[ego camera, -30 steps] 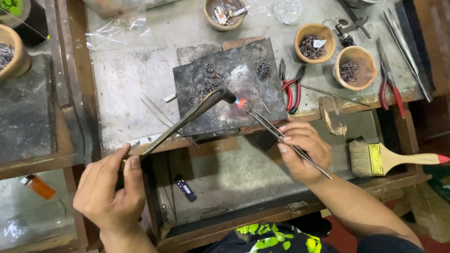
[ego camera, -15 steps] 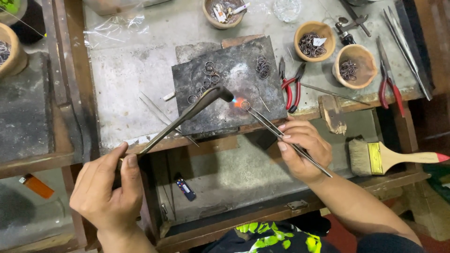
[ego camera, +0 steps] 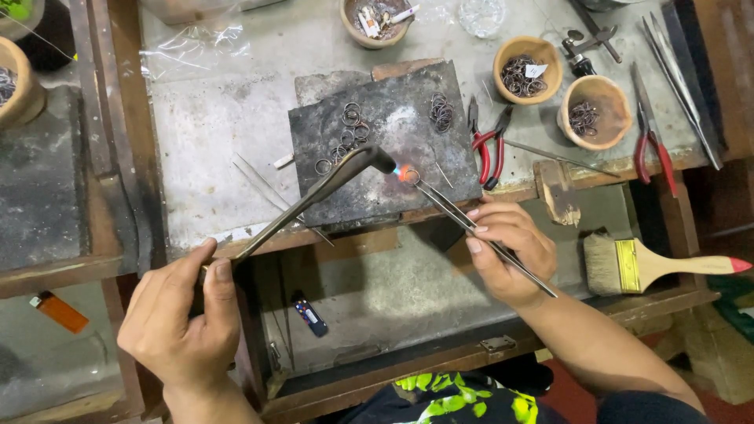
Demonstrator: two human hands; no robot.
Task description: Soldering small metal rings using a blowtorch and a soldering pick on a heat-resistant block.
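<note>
Nearest, at the bottom edge, a dark garment with bright green print (ego camera: 448,396). Just above it, left hand (ego camera: 179,323) curled tight around the grip of a long metal torch (ego camera: 314,196), thumb pressed along the top, the tube slanting up and right over the front edge of the workbench (ego camera: 212,133) to its bent nozzle. Right hand (ego camera: 506,251) closed on thin tweezers (ego camera: 471,228), fingers pinched together around the shaft, tips reaching up and left. Below the bench front, an open drawer (ego camera: 393,290) with a small dark lighter (ego camera: 310,316) lying in it; an orange lighter (ego camera: 60,312) on the lower shelf at far left. At the drawer's right edge, a flat paintbrush (ego camera: 652,265) with a wooden handle and red tip. Farther up, on the dark soldering block (ego camera: 393,177) near the bench's front edge, a small metal ring (ego camera: 410,176) gripped in the tweezer tips, glowing orange right at the nozzle's flame. Loose rings (ego camera: 345,133) scattered on the block's left part, a small pile (ego camera: 441,112) toward its back right corner. Red-handled pliers (ego camera: 488,145) just beside the block's right edge; another red-handled pair (ego camera: 652,137) near the right edge of the bench. Toward the back, two clay bowls (ego camera: 528,71) holding rings, a third bowl (ego camera: 377,20) at the back edge, clear plastic (ego camera: 196,47) at the back left.
</note>
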